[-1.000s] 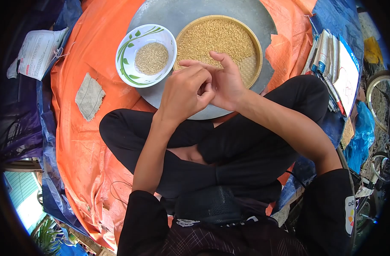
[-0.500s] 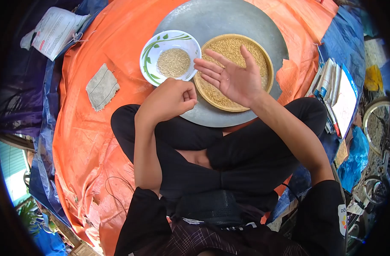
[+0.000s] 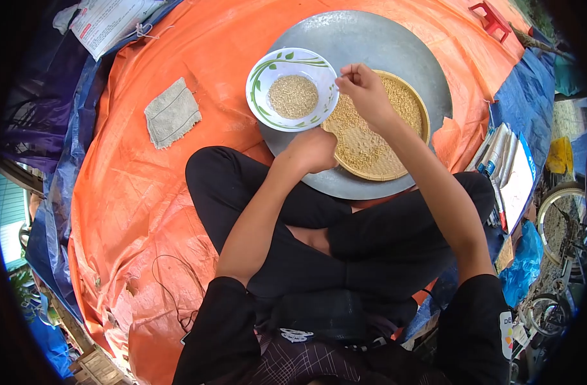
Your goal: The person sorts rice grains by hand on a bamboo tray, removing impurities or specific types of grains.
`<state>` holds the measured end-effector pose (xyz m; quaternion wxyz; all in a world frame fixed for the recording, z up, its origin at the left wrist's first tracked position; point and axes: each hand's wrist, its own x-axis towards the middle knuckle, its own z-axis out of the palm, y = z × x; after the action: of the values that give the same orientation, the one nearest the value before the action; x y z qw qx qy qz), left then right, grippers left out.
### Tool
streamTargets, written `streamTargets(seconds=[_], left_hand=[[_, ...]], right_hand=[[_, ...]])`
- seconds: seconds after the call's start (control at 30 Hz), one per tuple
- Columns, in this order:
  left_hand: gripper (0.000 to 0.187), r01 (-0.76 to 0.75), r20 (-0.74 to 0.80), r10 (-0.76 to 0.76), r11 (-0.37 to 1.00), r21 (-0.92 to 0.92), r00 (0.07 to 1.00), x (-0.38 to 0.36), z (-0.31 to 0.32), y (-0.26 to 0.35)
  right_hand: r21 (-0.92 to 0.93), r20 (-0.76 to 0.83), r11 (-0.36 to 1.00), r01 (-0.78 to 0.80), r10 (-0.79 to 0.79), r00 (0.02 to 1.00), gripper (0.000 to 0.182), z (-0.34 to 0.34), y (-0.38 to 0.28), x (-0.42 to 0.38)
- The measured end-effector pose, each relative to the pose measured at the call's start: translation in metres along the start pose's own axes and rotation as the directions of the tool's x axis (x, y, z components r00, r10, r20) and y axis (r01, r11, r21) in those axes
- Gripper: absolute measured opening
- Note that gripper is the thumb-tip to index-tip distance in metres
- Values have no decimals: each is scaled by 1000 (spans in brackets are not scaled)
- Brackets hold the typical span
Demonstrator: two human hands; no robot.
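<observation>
A white bowl with green leaf patterns [image 3: 263, 96] holds pale grain and overlaps the left edge of a round woven tray [image 3: 424, 131]. Golden grain [image 3: 402, 102] covers the tray, with a thinner patch near its middle. Curled fingers close my left hand [image 3: 311, 151], by the tray's left rim just below the bowl; what it holds, if anything, is hidden. Over the tray's upper left, my right hand [image 3: 365, 95] has its fingers bent together in a pinch beside the bowl's right rim. Anything between those fingertips is too small to make out.
A round grey metal sheet [image 3: 370, 38] lies beneath the tray on an orange tarp [image 3: 139, 212]. A grey cloth piece [image 3: 172, 114] is at left. Printed sacks [image 3: 508, 170], a red stool [image 3: 492, 20] and bicycle wheels [image 3: 560, 221] are at right.
My right hand has gone from open and palm-up to pinched near the bowl. My left hand has moved right, towards the tray's rim. The view has shifted, and a thinner patch shows in the grain.
</observation>
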<state>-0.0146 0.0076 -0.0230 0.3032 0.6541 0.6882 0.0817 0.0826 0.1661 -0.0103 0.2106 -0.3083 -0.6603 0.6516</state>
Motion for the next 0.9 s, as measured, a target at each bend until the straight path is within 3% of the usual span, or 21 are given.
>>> streamTargets(seconds=[0.07, 0.17, 0.2, 0.23, 0.3, 0.4, 0.5, 0.7, 0.9], left_hand=[[21, 11, 43, -10, 1000, -21, 999, 6, 4, 2], [20, 101, 89, -100, 995, -5, 991, 11, 3, 5], [19, 66, -20, -66, 998, -17, 998, 13, 6, 6], [17, 33, -127, -35, 999, -22, 991, 16, 11, 5], [15, -20, -263, 15, 1000, -15, 965, 22, 21, 1], [12, -52, -306, 55, 998, 18, 950, 34, 31, 3], [11, -33, -271, 52, 997, 72, 961, 39, 35, 11], [13, -50, -265, 89, 987, 150, 960, 42, 46, 7], [13, -50, -250, 116, 966, 255, 961, 46, 56, 4]], right_hand=[[-9, 132, 1000, -2, 3, 991, 19, -21, -4, -35], [-56, 423, 984, -168, 175, 889, 19, -43, 1, -87], [-80, 501, 978, -191, 205, 841, 23, -46, 9, -100], [-230, 526, 954, -192, 288, 800, 27, -48, 12, -109], [-500, 537, 851, -160, 450, 713, 37, -49, 19, -121], [-677, 460, 735, -27, 452, 764, 52, -32, -1, -120], [-615, 573, 763, 200, 258, 778, 48, -28, 10, -116], [-740, 624, 594, 317, 429, 653, 45, -19, 8, -138], [-733, 618, 594, 330, 379, 689, 41, -21, -3, -137]])
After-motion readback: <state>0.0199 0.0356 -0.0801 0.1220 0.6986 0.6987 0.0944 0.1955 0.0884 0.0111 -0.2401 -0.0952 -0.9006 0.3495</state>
